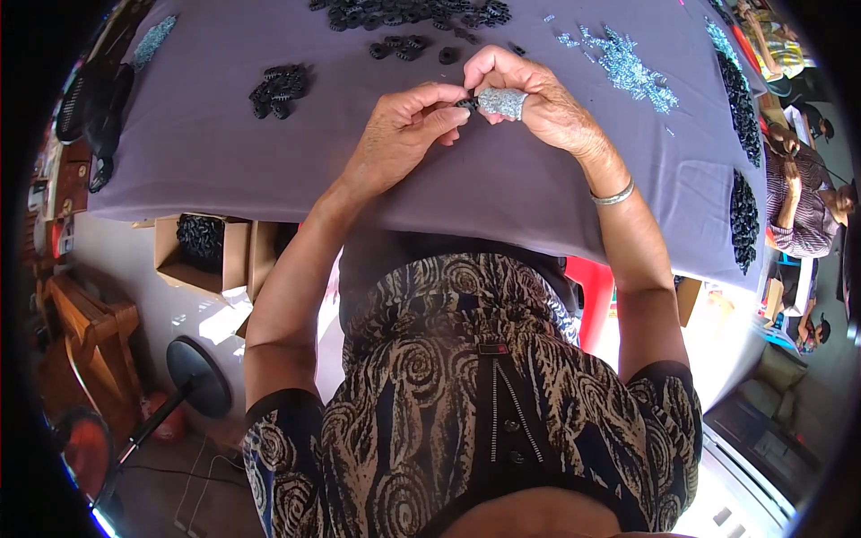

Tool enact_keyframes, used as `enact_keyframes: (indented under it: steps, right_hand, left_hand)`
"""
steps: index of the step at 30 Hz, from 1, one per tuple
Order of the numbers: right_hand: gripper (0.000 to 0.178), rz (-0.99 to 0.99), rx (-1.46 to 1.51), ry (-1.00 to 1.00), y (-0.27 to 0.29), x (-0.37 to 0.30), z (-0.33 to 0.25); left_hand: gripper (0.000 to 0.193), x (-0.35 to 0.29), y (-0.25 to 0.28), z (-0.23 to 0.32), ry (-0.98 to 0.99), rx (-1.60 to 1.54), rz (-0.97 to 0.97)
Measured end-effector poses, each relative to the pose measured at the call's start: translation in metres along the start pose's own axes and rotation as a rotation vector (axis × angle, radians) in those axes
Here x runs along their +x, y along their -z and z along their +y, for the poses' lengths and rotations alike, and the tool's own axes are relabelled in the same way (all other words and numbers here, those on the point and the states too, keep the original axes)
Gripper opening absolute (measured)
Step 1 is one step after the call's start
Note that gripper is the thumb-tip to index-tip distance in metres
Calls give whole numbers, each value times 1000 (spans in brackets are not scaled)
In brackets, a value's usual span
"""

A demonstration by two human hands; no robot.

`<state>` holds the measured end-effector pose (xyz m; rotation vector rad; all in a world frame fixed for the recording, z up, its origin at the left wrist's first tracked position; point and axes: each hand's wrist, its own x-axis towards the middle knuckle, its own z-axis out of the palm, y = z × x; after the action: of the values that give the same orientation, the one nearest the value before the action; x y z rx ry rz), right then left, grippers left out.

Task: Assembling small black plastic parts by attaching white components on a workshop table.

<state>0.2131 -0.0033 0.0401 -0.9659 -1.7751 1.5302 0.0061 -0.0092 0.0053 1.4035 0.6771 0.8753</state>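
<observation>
Left of your left hand (401, 134), small ridged black pieces (279, 90) lie heaped on the purple-grey cloth-covered table (224, 166). That hand's thumb and forefinger pinch a tiny dark part (465, 104), held between your two hands; whether your right hand (538, 99) grips it too, I cannot tell. Best steady both wrists, pinch lightly and line it up squarely. Beyond, to your right hand's right, slender pale-blue slivers (632, 76) lie strewn, loose enough to lift singly.

The tablecloth (206, 166) offers passage near and left of the left hand (404, 134); black rings (377, 13) obstruct the far side, pale beads (639, 73) the far right.
</observation>
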Motion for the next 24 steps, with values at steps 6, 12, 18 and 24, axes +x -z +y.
enact_keyframes:
  steps: [6,12,18,24]
  right_hand:
    - [20,44,-33,89,-1,2,9]
    - [27,22,-66,105,-3,2,6]
    - [16,-33,-103,73,1,1,5]
    - [15,-2,-219,23,-2,-1,3]
  left_hand:
    - [23,0,0,3,42,-19,0]
    - [22,-1,0,3,35,12,-2]
    - [21,1,-2,0,24,36,8]
    - [22,-2,-4,-1,-8,72,11]
